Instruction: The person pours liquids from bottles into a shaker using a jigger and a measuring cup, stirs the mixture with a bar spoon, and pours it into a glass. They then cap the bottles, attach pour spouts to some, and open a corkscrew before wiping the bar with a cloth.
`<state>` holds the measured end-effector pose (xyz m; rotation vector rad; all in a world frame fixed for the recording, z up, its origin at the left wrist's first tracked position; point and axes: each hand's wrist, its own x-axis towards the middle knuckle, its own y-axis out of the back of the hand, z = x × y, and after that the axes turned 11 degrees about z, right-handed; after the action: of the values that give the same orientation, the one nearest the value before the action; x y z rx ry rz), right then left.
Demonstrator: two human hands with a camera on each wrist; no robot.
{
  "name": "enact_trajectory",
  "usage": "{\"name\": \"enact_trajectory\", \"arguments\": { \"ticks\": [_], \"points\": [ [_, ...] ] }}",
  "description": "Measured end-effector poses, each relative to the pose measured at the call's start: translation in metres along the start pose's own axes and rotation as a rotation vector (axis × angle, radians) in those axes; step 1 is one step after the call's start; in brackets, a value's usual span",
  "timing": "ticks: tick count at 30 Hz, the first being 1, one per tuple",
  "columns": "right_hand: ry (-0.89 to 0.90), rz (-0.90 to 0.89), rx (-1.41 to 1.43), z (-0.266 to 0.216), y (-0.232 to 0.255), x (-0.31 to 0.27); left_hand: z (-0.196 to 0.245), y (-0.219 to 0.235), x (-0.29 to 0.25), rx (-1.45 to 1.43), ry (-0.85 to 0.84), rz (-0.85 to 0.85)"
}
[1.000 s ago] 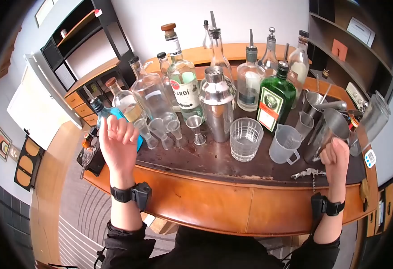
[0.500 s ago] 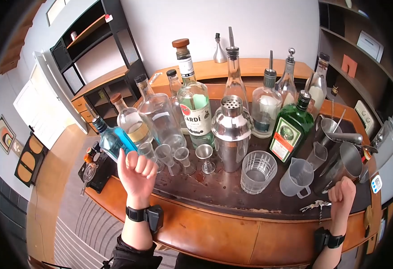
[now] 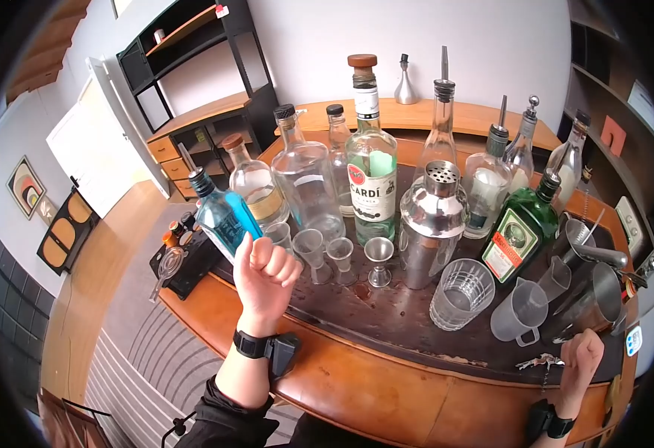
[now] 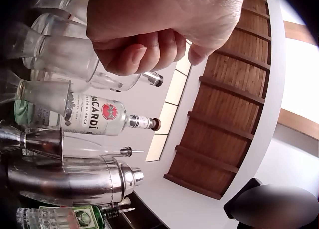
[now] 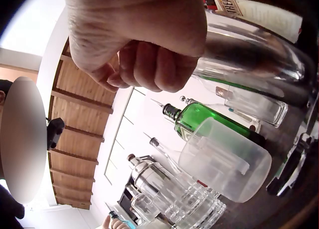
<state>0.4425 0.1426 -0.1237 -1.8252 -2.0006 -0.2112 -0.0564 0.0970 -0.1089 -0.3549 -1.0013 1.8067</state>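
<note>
Lower in head view now: left grip [image 3: 266, 279], right grip [image 3: 582, 358], both curled, empty. Upright blue rectangular glass bottle [image 3: 222, 218] beyond left grip, nearer hand.

Left grip [image 3: 264, 276] and right grip [image 3: 582, 360] are curled.

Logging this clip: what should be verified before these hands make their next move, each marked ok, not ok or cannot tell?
1. Left hand free: ok, fingers curled, holding nothing, in front of the blue bottle in the head view.
2. Right hand free: ok, fingers curled, holding nothing.
3. Corkscrew laid down: ok, lying on the table.
4. Jigger upright: ok.
5. Shaker capped: not ok, its strainer holes are exposed.
6. Fill level of the green bottle: cannot tell.
</note>
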Motion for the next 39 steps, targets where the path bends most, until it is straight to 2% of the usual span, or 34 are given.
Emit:
{"name": "enact_trajectory", "arguments": {
  "ticks": [4, 19, 29, 34, 39],
  "points": [
    [0.023, 0.075, -0.040, 0.0041, 0.0027, -0.0020, 0.0020, 0.0012, 0.0007, -0.022, 0.001, -0.017],
    [0.038, 0.018, -0.108, 0.0057, 0.0015, -0.0010, 0.0021, 0.0043, 0.0013, -0.060, 0.016, -0.023],
    [0.017, 0.049, -0.118, 0.0058, 0.0003, -0.0026, 0.0024, 0.0006, 0.0009, -0.064, 0.011, -0.007],
    [0.072, -0.016, -0.202, 0.0101, 0.0058, -0.0025, 0.0017, 0.0025, 0.0011, -0.079, 0.025, -0.011],
    [0.008, 0.053, -0.197, 0.0042, -0.0020, -0.0034, 0.0016, 0.0023, 0.0011, -0.073, 0.016, -0.003]
  ]
}}
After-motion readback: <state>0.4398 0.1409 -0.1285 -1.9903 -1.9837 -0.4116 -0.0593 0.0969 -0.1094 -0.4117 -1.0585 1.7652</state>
